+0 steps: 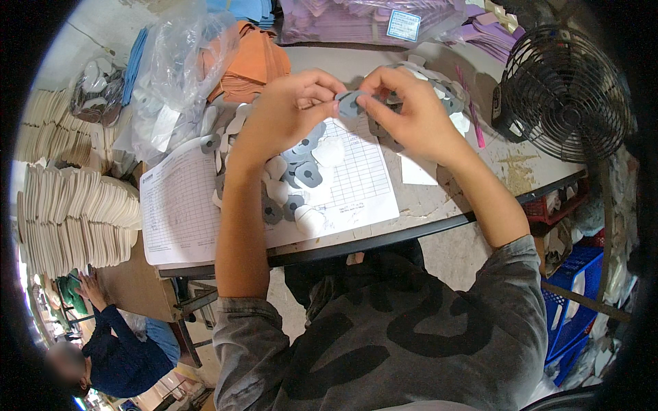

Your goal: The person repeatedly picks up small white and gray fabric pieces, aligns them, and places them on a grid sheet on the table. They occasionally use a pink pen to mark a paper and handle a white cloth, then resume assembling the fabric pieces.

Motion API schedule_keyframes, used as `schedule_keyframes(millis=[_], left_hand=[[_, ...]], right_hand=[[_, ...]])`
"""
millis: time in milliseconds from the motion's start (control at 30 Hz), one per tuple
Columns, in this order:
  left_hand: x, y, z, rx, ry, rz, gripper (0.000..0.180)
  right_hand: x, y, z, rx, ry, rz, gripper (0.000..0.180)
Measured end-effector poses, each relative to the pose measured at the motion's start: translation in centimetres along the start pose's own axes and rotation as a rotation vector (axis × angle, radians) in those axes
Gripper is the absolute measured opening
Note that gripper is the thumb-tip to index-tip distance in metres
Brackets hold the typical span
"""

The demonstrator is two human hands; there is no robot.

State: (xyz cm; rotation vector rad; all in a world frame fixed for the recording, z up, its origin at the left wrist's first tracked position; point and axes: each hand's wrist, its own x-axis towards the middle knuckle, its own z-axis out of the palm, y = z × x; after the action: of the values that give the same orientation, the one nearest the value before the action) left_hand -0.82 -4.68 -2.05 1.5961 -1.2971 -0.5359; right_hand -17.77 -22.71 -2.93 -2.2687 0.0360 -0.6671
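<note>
Above the table, both my hands pinch one small grey rounded cut-out piece (351, 107). My left hand (291, 109) grips its left edge between thumb and fingers. On the other edge, the thumb and forefinger of my right hand (404, 106) are closed. Below lies a loose heap of grey and white cut-out pieces (308, 174), several with a dark keyhole-shaped mark. They rest on a printed grid sheet (373, 185). More such pieces (449, 101) lie beyond my right hand.
A black fan (565, 92) stands at the right, with a pink strip (470, 109) beside it. Orange sheets (255, 63), a clear plastic bag (171, 82) and wrapped purple sheets (343, 22) line the back. Tall cream stacks (79, 218) and another person (127, 349) are at left; a blue crate (572, 294) is lower right.
</note>
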Motion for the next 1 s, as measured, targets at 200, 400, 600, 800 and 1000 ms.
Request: schedule_keyframes(millis=[200,400,600,800,1000], left_hand=[[0.0,-1.9,-1.2,0.436,0.316,0.138,0.025],[-0.7,-3.2,-0.6,0.698,0.197,0.006,0.029],[-0.4,-2.8,-0.8,0.572,0.191,-0.005,0.02],[-0.2,-2.6,-1.0,0.44,0.287,0.058,0.014],[-0.1,-2.3,-0.7,0.206,0.257,0.03,0.011]], right_hand=[[0.6,0.9,-2.0,-0.367,0.26,-0.018,0.021],[0.1,1.0,-1.3,-0.752,0.249,-0.124,0.037],[-1.6,0.3,2.3,-0.692,-0.032,-0.284,0.036],[-1.6,0.2,2.8,-0.663,-0.104,-0.298,0.028],[-0.9,0.1,2.4,-0.616,0.0,-0.299,0.017]])
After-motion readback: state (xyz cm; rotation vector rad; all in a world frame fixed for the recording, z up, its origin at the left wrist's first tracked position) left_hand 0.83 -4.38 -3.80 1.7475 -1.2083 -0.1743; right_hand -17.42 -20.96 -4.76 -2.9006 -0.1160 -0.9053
